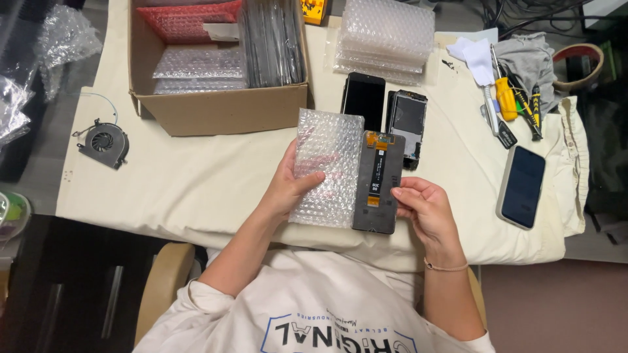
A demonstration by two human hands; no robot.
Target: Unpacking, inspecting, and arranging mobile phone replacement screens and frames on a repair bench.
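My left hand (288, 186) grips a clear bubble-wrap pouch (327, 163) by its left edge, thumb across the front. My right hand (422, 209) holds a dark phone screen panel (378, 183) with an orange flex cable on its back. The panel sits at the pouch's right edge, partly tucked against it. Both are held just above the cream cloth-covered table (196, 183).
A cardboard box (216, 108) of wrapped parts stands at the back left. A stack of bubble-wrap pouches (386, 36), a black phone (364, 98), an opened phone frame (407, 124), screwdrivers (507, 98), a phone in a case (522, 186) and a small fan (103, 142) lie around.
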